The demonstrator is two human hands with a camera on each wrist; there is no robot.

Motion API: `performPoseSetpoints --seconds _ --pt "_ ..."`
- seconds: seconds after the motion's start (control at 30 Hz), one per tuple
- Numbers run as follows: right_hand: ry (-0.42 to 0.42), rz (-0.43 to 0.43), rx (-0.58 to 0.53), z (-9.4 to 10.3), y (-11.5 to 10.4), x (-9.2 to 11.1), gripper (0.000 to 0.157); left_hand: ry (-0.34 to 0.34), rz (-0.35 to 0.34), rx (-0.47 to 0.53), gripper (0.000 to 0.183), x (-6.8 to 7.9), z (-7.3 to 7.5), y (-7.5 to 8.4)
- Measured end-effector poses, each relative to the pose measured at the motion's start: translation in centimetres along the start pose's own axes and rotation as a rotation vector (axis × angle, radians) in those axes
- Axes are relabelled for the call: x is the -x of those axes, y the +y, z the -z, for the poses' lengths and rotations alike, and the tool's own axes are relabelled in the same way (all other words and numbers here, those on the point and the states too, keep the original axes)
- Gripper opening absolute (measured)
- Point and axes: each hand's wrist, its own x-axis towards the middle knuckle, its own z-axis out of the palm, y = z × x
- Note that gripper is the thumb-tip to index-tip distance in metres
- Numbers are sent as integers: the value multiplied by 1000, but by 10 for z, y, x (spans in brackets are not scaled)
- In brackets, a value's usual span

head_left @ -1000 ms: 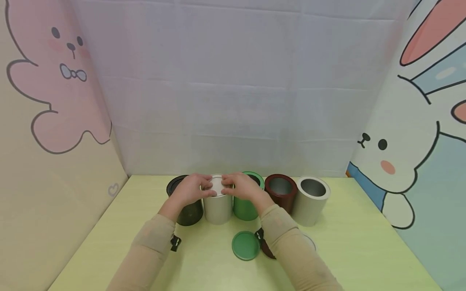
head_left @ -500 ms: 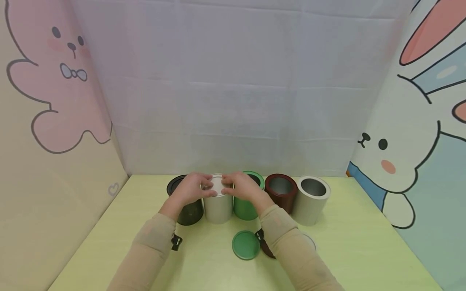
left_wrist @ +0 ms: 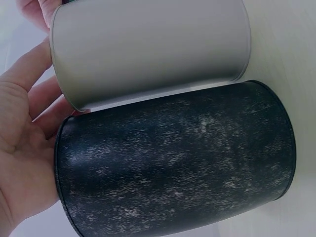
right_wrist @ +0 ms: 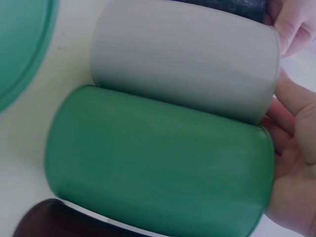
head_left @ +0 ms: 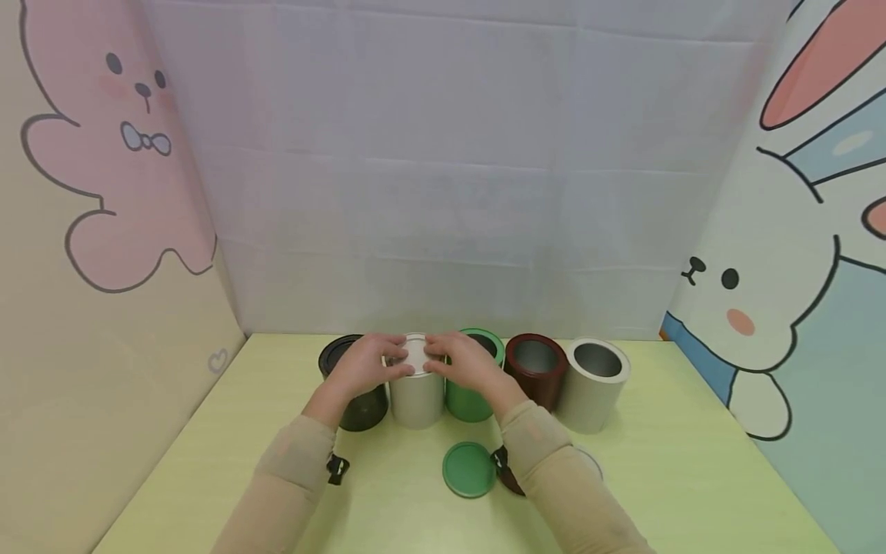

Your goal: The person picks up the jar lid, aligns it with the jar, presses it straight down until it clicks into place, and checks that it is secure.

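Note:
A white cylindrical can point(head_left: 417, 404) stands upright in the row with a white lid point(head_left: 417, 355) on its top. My left hand point(head_left: 363, 365) curls thumb and fingers at the left side of this lid. From the other side, my right hand point(head_left: 471, 360) holds the lid's right edge the same way. In the left wrist view, the left palm lies beside the top of a black can point(left_wrist: 177, 163) while the fingers reach the white can's rim. The right wrist view has the right palm beside the top of a green can point(right_wrist: 163, 163). The fingertips' exact contact is partly hidden.
Right of the green can stand a dark red can point(head_left: 536, 369) and an off-white can point(head_left: 591, 388), both uncovered. On the table point(head_left: 388, 500) lie a green lid point(head_left: 469, 470), a dark red lid point(head_left: 511, 481) and a whitish lid point(head_left: 591, 459), the last two partly under the right sleeve.
Both hands stay at the white can's lid with hardly any motion. The whole head view has shifted slightly; the cans and loose lids have not moved.

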Motion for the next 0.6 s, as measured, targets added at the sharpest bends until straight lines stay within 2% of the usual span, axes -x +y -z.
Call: performPoseSetpoints --seconds 0.1,0.23,0.33,0.43,0.53,0.6 --pt "71 18 46 -7 2 3 37 22 -42 -26 41 2 -3 -3" --pt "235 112 159 -16 6 7 28 90 -146 -87 36 5 -9 -8" --pt "376 211 228 -24 9 11 23 188 -252 -146 29 6 -15 -14" --pt "472 284 216 -27 11 16 23 308 -360 -165 23 8 -20 -18" --pt "514 326 176 -28 11 23 27 418 -443 -128 20 11 -22 -19" --pt "516 342 154 -28 10 28 29 466 -477 -86 18 13 -22 -17"
